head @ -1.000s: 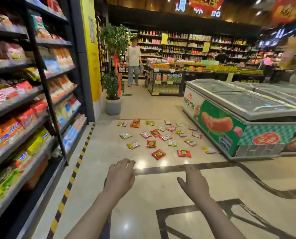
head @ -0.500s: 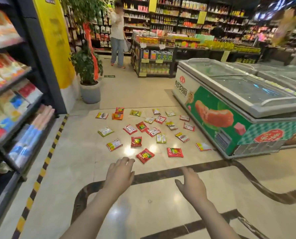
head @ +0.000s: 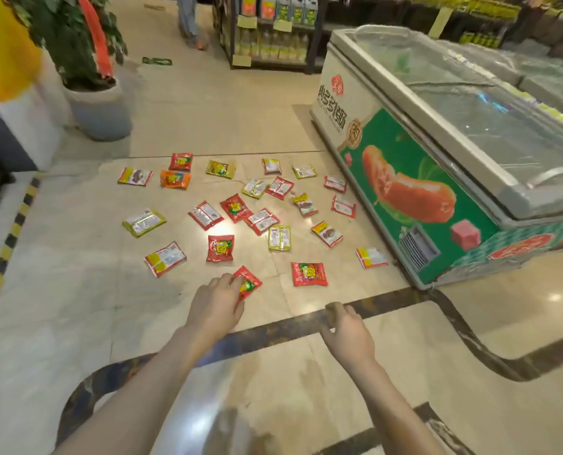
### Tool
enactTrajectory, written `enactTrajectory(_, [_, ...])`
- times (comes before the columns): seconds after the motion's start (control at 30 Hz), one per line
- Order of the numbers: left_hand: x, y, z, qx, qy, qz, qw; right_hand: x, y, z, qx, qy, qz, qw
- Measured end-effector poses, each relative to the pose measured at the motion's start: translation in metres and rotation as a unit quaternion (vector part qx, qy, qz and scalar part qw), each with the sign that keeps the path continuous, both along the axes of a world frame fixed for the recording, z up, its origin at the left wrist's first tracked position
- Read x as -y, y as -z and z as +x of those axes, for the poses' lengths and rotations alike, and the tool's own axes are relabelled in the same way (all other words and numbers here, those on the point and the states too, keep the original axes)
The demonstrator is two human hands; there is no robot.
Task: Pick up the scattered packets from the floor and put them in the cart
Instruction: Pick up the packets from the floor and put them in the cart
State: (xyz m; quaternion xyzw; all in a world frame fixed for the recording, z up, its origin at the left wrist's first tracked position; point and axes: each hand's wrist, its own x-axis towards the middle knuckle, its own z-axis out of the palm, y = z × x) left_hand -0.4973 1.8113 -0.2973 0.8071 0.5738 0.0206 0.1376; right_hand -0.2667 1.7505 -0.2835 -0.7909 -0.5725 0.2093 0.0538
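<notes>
Left hand [head: 217, 298] reached down to nearest red packet [head: 249, 284]; fingertips laid on its near edge, fingers bent; whether packet is pinched cannot be told. Right hand [head: 347, 333] held above dark floor stripe [head: 388, 302], fingers loosely curled, nothing held. Other packets [head: 221, 247] scattered flat on floor [head: 76, 307], between potted plant [head: 86, 60] and freezer [head: 437, 165]. One packet [head: 371, 257] seen just beside freezer base. Cart not seen.

Twenty-one packets [head: 220, 247] on the floor [head: 76, 290], one chest freezer [head: 437, 192], one potted plant [head: 99, 106], two hands [head: 216, 305]
</notes>
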Motion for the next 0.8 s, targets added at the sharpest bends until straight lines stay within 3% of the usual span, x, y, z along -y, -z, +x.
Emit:
enactTrajectory(0.3, [-0.192,0.105,0.082,-0.02,-0.059,-0.04,0.997,-0.21,0.103,0.083,-0.038,-0.023,-0.103,0.994])
enactTrajectory(0.4, [-0.252,0.15,0.104,-0.021,-0.038,-0.075,0.996,-0.276,0.15,0.109,-0.029,-0.031,-0.141,0.989])
enactTrajectory(0.57, [-0.33,0.261,0.116,-0.043,-0.132,-0.145,0.98,-0.364,0.251,0.146,0.003,-0.051,-0.178,0.983])
enactTrajectory(0.8, [-0.41,0.473,0.115,-0.125,-0.171,-0.208,0.955,-0.46,0.465,0.176,0.029,-0.047,-0.228,0.972])
